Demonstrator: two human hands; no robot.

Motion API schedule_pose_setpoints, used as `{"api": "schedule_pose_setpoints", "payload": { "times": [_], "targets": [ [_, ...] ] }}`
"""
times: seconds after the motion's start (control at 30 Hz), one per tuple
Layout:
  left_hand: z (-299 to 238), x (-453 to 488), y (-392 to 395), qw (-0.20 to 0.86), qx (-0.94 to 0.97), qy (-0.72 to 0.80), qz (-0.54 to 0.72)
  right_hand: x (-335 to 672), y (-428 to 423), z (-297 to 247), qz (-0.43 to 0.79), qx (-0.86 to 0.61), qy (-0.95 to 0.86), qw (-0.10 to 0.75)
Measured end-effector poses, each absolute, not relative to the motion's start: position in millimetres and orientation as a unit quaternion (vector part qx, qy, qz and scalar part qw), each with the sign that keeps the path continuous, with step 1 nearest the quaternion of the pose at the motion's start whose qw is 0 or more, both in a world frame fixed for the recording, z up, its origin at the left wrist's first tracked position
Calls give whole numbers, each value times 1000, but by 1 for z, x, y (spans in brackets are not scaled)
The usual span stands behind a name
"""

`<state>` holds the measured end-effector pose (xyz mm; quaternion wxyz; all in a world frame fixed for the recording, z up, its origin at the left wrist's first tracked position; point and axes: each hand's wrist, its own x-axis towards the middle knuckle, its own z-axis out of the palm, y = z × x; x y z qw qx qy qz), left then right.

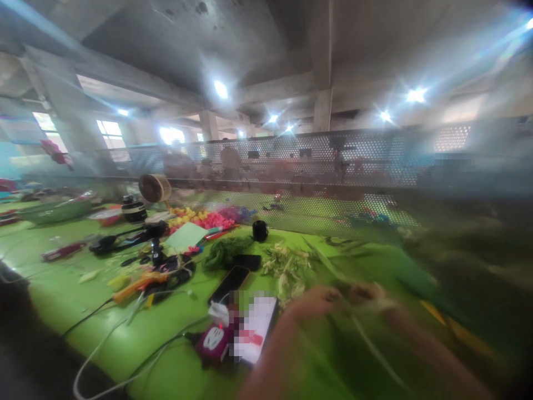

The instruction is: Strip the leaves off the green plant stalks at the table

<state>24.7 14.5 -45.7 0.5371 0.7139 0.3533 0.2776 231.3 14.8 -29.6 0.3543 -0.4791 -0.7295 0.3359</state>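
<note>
My left hand (318, 300) and my right hand (368, 293) are close together over the right part of the green table, both blurred. Their fingers look curled and pinched, but what sits between the fingertips is too smeared to make out. A long, pointed green strip (322, 258) slants up and left from the hands. Below them hangs a thin pale strand (377, 350). Just left of my left hand lies a loose heap of pale yellow-green, petal-like pieces (287, 269). A lit phone (256, 328) lies beside my left forearm.
Dark phone (229, 283), purple power cube (212, 341) and cables stand to the left. An orange-handled glue gun (139, 285) lies farther left. Pink and yellow flower pieces (208, 218) are heaped behind. A perforated metal screen (300, 161) borders the table; a dark green mass (466, 261) fills the right.
</note>
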Motion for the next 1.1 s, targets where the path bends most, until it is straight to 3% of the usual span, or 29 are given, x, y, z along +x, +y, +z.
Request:
{"api": "schedule_pose_setpoints", "payload": {
  "times": [0.13, 0.27, 0.47, 0.7, 1.1],
  "targets": [
    [-48, 29, 9, 438, 797, 349, 228, 233, 5, -22, 382, -473, -719, 338],
    [-60, 36, 6, 396, 766, 416, 289, 224, -8, -9, 379, -487, -715, 330],
    [-60, 45, 8, 440, 594, 497, 454, 210, -20, -3, 256, -491, -751, 359],
    [-54, 50, 14, 547, 443, 463, 539, 193, -28, -16, 177, -506, -745, 397],
    [-37, 49, 3, 675, 314, 366, 558, 187, -17, -14, 376, -579, -579, 433]
  ]
}}
